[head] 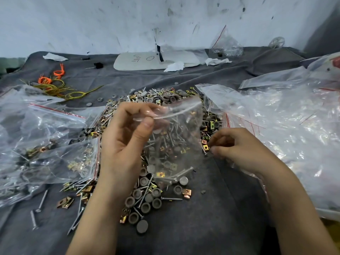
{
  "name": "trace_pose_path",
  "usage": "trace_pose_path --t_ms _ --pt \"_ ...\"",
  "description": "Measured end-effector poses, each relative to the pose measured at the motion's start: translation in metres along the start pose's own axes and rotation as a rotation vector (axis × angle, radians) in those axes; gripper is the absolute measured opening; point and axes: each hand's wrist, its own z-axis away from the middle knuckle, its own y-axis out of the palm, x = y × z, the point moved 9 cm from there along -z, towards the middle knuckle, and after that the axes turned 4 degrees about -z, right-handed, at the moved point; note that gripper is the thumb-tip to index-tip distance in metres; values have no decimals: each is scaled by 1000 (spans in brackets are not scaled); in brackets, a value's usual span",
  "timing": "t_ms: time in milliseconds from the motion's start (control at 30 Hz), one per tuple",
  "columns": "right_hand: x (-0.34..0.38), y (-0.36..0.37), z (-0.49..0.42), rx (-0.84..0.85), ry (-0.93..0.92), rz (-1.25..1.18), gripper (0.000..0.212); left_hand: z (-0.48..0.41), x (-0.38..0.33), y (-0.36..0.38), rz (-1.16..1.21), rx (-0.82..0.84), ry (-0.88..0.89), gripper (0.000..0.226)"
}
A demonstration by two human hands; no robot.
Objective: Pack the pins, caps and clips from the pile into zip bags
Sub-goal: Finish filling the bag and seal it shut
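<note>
Zip bags (46, 144), filled, lying left on the worktop (211, 214). Centre: held zip bag (176, 137) above pile (145, 201), mouth pinched between left hand (125, 142) fingers. Beside it, right hand (239, 151) fingers pinching a clip (205, 148); empty bags (285, 116) at right.

Light: soft, even and fairly bright.
Shadows: only faint ones are seen on the grey cloth (217, 214).
Glare: white shine is seen on the clear bags (287, 115) at the right.
Blur: the far wall (92, 24) is a bit soft.
Edges: lines are bent near the corners.
</note>
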Motion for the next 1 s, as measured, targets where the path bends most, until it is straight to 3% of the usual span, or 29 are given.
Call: trace_pose_path --t_ms 133,367,533,633,800,933,1000 --pt "0 -9 -1 -73 -9 -287 18 4 10 22 234 239 -188 18" --pt "6 -19 1 -140 -79 -460 23 11 20 41 -68 361 -191 1" --pt "67 -48 37 -265 -509 -639 19 12 11 48 -146 351 -77 6" --pt "102 -44 64 -222 -674 -424 20 13 -2 53 -234 342 56 12" --pt "109 -24 66 -48 -634 -204 12 14 -8 54 -240 309 118 12" --pt "89 -47 54 -258 -590 -352 14 12 -5 47 -207 276 99 13" --pt "55 -55 34 -406 -433 -427 16 11 -5 45 -200 257 87 13"
